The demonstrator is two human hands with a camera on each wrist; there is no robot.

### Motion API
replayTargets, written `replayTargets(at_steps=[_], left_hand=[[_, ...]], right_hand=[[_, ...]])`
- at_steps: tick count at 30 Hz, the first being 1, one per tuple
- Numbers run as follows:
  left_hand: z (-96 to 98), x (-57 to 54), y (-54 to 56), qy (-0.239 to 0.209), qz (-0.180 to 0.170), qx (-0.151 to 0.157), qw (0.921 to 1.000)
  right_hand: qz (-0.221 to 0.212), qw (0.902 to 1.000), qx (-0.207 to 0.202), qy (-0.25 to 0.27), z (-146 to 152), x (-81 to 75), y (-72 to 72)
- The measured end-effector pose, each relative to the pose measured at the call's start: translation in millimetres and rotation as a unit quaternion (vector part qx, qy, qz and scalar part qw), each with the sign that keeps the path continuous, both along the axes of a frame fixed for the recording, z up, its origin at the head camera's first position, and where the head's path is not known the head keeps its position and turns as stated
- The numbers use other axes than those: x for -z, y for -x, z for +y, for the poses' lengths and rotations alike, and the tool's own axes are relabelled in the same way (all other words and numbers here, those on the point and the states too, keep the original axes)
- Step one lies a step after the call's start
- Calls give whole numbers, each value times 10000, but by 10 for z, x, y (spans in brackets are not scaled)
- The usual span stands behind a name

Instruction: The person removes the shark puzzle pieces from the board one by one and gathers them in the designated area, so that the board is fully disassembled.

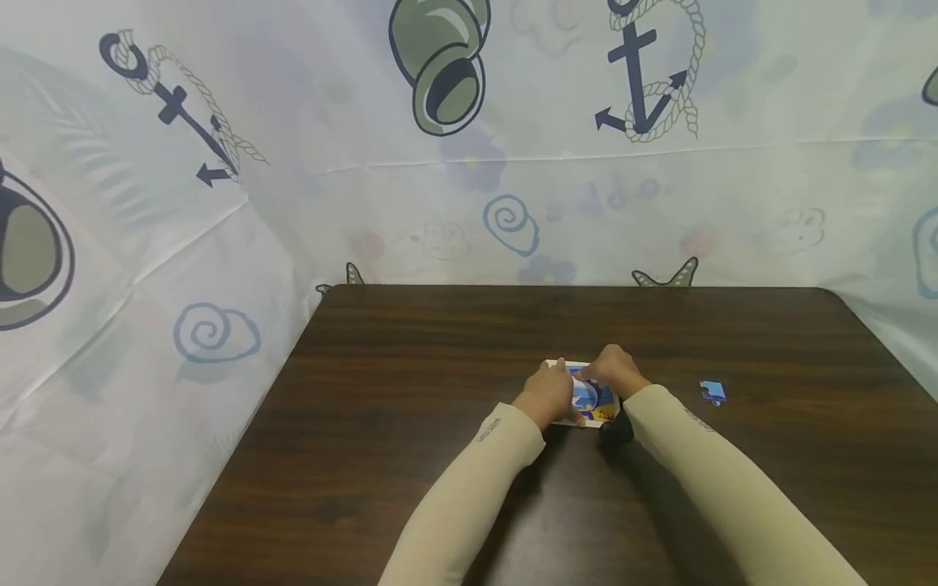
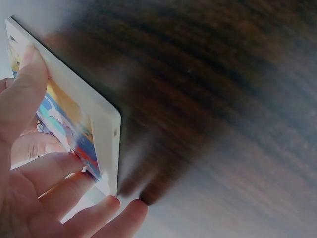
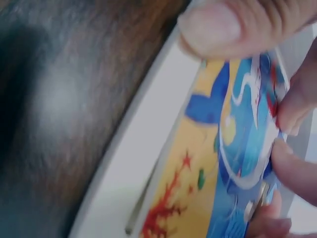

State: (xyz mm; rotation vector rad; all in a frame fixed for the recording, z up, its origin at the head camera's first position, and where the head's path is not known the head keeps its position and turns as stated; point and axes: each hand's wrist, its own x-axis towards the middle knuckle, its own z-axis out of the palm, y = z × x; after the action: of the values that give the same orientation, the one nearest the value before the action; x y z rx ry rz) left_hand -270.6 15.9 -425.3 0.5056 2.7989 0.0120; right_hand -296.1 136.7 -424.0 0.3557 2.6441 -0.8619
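A small jigsaw puzzle in a white-framed tray (image 1: 595, 413) lies on the table, its picture blue with yellow sand and red coral. My left hand (image 1: 550, 393) grips the tray at its left end. In the left wrist view its thumb (image 2: 32, 74) lies over the frame while the other fingers spread along the end. Over the picture's upper part, my right hand (image 1: 614, 371) bends its fingers down and pinches a puzzle piece (image 3: 261, 201) at the far side. The hands partly hide the picture. A loose blue puzzle piece (image 1: 712, 391) lies to the right.
The dark wood-grain table (image 1: 410, 342) extends around the tray. A white printed cloth (image 1: 410, 220) hangs behind it and along the left. A black wrist-worn device (image 1: 616, 430) is below the right hand, near the tray's corner.
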Motion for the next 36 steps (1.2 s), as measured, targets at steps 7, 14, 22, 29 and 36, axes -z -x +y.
replayTargets(at_steps=[7,14,22,29,36], left_hand=[[-1,29,-10,-30,-44,-40,10000],[-13,17,9,94,9,-6,10000],[-8,30,21,125,-5,41,9999],[-5,24,6,-31,38,7,10000],[18,-2,-73,297,239,581,9976]], right_hand=[[377,9967,-532,-483,-8,33,21],[792,9946,-346,-571,-109,-12,8],[906,9953,-282,-169,-49,9,26],[652,9961,-311,505,64,24,78],[579,9939,-232,910,82,33,136]])
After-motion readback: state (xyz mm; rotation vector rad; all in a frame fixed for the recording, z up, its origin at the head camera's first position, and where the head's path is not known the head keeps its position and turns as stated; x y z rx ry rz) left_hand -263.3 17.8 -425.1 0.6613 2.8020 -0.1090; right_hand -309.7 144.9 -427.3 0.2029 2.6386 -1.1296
